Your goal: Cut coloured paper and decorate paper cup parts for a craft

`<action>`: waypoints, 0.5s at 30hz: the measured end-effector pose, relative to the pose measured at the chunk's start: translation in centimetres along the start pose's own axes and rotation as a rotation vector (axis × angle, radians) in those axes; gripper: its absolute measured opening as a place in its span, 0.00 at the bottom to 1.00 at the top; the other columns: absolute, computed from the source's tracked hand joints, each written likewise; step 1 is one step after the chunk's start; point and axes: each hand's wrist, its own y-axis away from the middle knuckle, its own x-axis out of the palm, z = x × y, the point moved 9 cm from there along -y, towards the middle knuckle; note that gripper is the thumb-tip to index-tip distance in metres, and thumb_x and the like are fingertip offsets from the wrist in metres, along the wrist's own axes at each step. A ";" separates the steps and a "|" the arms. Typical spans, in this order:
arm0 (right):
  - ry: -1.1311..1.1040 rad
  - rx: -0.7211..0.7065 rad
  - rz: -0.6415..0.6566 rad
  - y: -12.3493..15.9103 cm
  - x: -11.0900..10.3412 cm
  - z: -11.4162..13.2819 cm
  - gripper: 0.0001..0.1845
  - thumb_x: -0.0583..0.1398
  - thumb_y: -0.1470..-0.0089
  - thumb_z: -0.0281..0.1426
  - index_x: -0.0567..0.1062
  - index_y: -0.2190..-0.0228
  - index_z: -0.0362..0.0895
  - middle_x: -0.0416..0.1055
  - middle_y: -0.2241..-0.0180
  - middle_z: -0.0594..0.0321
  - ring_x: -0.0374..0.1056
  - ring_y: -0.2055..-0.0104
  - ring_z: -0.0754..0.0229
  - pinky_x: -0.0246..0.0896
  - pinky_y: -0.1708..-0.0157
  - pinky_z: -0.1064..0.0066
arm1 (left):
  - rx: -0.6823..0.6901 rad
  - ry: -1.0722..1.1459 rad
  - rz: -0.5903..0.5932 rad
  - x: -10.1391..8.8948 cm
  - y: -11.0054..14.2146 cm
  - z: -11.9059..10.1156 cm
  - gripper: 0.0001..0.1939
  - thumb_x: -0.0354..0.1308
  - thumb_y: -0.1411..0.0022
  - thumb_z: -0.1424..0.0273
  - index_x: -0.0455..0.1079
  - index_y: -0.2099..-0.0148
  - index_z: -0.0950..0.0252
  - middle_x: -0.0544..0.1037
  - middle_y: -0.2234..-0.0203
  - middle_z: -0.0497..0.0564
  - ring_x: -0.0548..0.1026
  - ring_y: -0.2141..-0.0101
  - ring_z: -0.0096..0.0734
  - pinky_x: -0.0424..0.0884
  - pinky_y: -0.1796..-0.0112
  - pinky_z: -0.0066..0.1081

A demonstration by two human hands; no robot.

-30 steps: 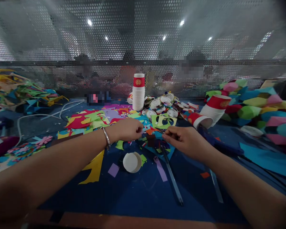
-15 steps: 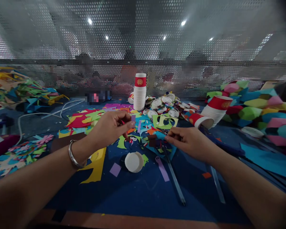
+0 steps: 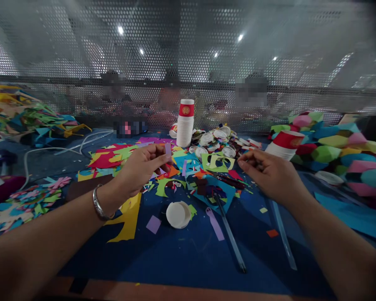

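My left hand [image 3: 144, 167] pinches a small purple paper strip [image 3: 168, 151] between thumb and fingers, above the paper scraps. On the right, my right hand [image 3: 268, 173] hovers with loosely bent fingers, thumb apart, and no object visible in it. It is nearest to a tilted stack of red and white paper cups [image 3: 286, 144]. Between and below the hands sits a cut-down white cup base [image 3: 178, 215]. A purple square [image 3: 153, 224], a purple strip with a rounded end [image 3: 215, 223] and a pen [image 3: 232, 240] lie around it.
An upright cup stack [image 3: 185, 125] stands at the back beside a heap of round cup pieces [image 3: 219, 136]. Coloured scraps [image 3: 113, 156] spread across the middle. Folded paper shapes [image 3: 341, 146] pile up at right, paper flowers [image 3: 34, 200] at left. A clear strip [image 3: 283, 238] lies at right.
My right hand has moved right and slightly up, away from the dark scraps and pen. My left hand has shifted slightly left with the purple strip. The lying cup is now hidden behind my right hand.
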 end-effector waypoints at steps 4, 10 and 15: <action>0.087 -0.047 0.162 -0.1 2.1 -0.7 0.09 0.59 0.42 0.38 0.75 0.69 0.46 0.73 0.76 0.64 0.65 0.78 0.61 0.56 0.78 0.71 | -0.025 -0.015 0.051 0.8 0.3 0.3 0.07 0.64 0.38 0.66 0.71 0.64 0.64 0.77 0.74 0.46 0.73 0.74 0.23 0.67 0.71 0.24; 0.217 -0.150 0.315 0.5 5.4 -0.6 0.05 0.60 0.45 0.33 0.76 0.67 0.46 0.72 0.66 0.58 0.69 0.65 0.54 0.61 0.66 0.66 | -0.078 0.003 0.169 3.2 1.1 0.8 0.09 0.65 0.40 0.66 0.70 0.64 0.65 0.78 0.71 0.47 0.76 0.73 0.25 0.71 0.69 0.27; 0.258 -0.207 0.345 0.6 6.0 0.3 0.06 0.57 0.43 0.31 0.74 0.68 0.45 0.70 0.65 0.55 0.67 0.62 0.52 0.61 0.61 0.63 | -0.122 0.033 0.210 4.1 1.6 1.1 0.12 0.66 0.41 0.63 0.69 0.64 0.65 0.80 0.70 0.50 0.78 0.72 0.26 0.71 0.68 0.27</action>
